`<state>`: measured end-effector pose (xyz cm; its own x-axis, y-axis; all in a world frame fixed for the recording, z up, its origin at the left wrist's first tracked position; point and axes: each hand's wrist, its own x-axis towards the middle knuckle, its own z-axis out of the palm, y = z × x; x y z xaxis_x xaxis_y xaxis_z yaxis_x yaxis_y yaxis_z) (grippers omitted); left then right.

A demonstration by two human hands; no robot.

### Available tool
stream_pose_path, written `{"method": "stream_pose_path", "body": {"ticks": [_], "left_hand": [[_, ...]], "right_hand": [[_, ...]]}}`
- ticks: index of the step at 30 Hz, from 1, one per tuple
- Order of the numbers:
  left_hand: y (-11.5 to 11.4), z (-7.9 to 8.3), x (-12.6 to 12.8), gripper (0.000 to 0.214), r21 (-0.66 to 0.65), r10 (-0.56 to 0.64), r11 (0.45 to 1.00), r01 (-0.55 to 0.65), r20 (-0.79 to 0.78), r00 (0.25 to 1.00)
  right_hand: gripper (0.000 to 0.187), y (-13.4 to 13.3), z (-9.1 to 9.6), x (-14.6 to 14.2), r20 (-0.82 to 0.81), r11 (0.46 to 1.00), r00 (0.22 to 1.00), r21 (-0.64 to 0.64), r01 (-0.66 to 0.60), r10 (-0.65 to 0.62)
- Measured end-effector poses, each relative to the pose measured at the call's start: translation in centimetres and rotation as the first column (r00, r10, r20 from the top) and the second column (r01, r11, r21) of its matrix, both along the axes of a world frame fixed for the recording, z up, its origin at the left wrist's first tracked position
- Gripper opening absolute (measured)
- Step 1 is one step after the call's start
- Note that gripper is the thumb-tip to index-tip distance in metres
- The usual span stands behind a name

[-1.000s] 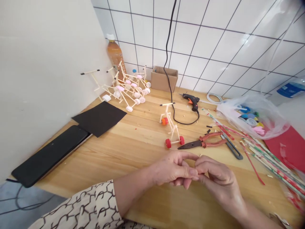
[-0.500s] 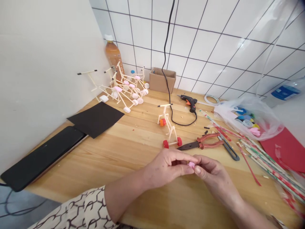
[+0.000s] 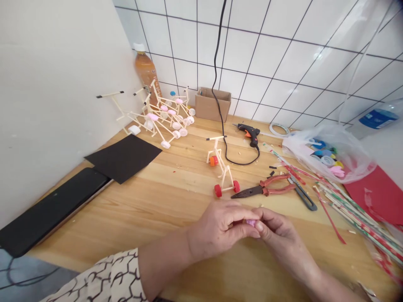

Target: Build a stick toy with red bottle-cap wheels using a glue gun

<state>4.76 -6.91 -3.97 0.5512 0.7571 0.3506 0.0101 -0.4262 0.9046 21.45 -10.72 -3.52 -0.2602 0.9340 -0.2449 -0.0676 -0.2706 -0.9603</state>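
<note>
My left hand [image 3: 220, 225] and my right hand [image 3: 281, 235] meet above the wooden workbench [image 3: 176, 201], fingertips pinching a small pink piece [image 3: 251, 223] between them. Most of that piece is hidden by my fingers, so its exact shape is unclear. Just beyond my hands lie red-handled needle-nose pliers [image 3: 263, 188], apart from both. A small straw toy cart [image 3: 222, 167] with red and orange wheels stands further ahead.
A pile of straw carts with pale wheels [image 3: 160, 117] sits at the back left, by a black sheet [image 3: 122, 158]. A glue gun [image 3: 248, 134] and its cord lie at the back. Striped straws [image 3: 355, 220] and a plastic bag of bottle caps [image 3: 327, 155] fill the right.
My hands have closed in around the pink piece, which now shows less between my fingers. The view has shifted slightly, so the items on the bench sit a little further left.
</note>
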Motion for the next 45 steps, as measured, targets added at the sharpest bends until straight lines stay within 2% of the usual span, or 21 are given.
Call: {"method": "stream_pose_path", "body": {"ticks": [3, 5, 7, 10, 14, 17, 20, 24, 28, 30, 32, 37, 39, 42, 45], "left_hand": [[-0.4, -0.3, 0.1, 0.018, 0.157, 0.041, 0.987, -0.032, -0.052, 0.998], [-0.5, -0.4, 0.1, 0.019, 0.190, 0.060, 0.981, -0.046, -0.069, 0.996], [-0.6, -0.4, 0.1, 0.020, 0.158, 0.077, 0.985, -0.067, -0.061, 0.995], [-0.4, -0.3, 0.1, 0.018, 0.017, 0.048, 0.999, -0.047, -0.031, 0.998], [-0.1, -0.3, 0.3, 0.025, -0.105, 0.076, 0.991, -0.079, -0.027, 0.997], [-0.2, -0.4, 0.4, 0.013, -0.186, 0.123, 0.976, -0.112, 0.054, 0.991], [-0.2, -0.3, 0.5, 0.010, -0.227, 0.141, 0.967, -0.118, 0.090, 0.986], [-0.2, -0.4, 0.4, 0.011, -0.180, 0.119, 0.979, -0.101, 0.093, 0.989], [-0.4, -0.7, 0.4, 0.013, 0.014, 0.075, 0.997, -0.076, 0.061, 0.995], [-0.6, -0.8, 0.5, 0.016, 0.120, 0.070, 0.990, -0.074, 0.034, 0.997], [-0.6, -0.9, 0.6, 0.016, 0.172, 0.091, 0.981, -0.092, 0.016, 0.996], [-0.6, -1.2, 0.9, 0.012, 0.115, 0.157, 0.981, -0.155, -0.011, 0.987], [-0.6, -1.3, 1.0, 0.020, 0.108, 0.184, 0.978, -0.180, -0.034, 0.982], [-0.5, -1.3, 0.9, 0.017, 0.107, 0.209, 0.973, -0.207, -0.014, 0.978], [-0.3, -0.9, 0.7, 0.010, 0.044, 0.181, 0.982, -0.182, 0.032, 0.983]], "right_hand": [[0.025, -0.5, -0.5, -0.6, -0.127, 0.993, 0.990, -0.105, 0.053, -0.066], [0.029, -0.7, -0.7, -1.1, -0.185, 0.979, 0.975, -0.184, 0.086, -0.120], [0.031, -0.7, -0.8, -1.4, -0.201, 0.959, 0.964, -0.257, 0.117, -0.171], [0.029, -0.3, -0.5, -1.5, -0.214, 0.933, 0.950, -0.328, 0.148, -0.226], [0.027, 0.0, -0.1, -1.4, -0.224, 0.937, 0.940, -0.295, 0.185, -0.257], [0.027, 0.0, -0.2, -1.3, -0.209, 0.949, 0.950, -0.262, 0.176, -0.234], [0.025, 0.0, -0.4, -1.1, -0.221, 0.963, 0.955, -0.225, 0.147, -0.197], [0.024, 0.0, -0.4, -0.8, -0.224, 0.965, 0.958, -0.231, 0.127, -0.180], [0.026, -0.3, -0.6, -0.8, -0.198, 0.957, 0.964, -0.265, 0.121, -0.176], [0.029, -0.5, -0.8, -0.9, -0.194, 0.955, 0.964, -0.270, 0.124, -0.180], [0.031, -0.5, -0.9, -1.0, -0.189, 0.951, 0.962, -0.276, 0.142, -0.199], [0.028, 0.2, -0.7, -1.3, -0.203, 0.921, 0.934, -0.321, 0.220, -0.294], [0.025, 0.3, -0.6, -1.4, -0.217, 0.920, 0.924, -0.311, 0.240, -0.315], [0.024, 0.2, -0.6, -1.6, -0.233, 0.924, 0.923, -0.306, 0.230, -0.307], [0.024, 0.0, -0.6, -1.5, -0.252, 0.929, 0.925, -0.311, 0.201, -0.284]]}}
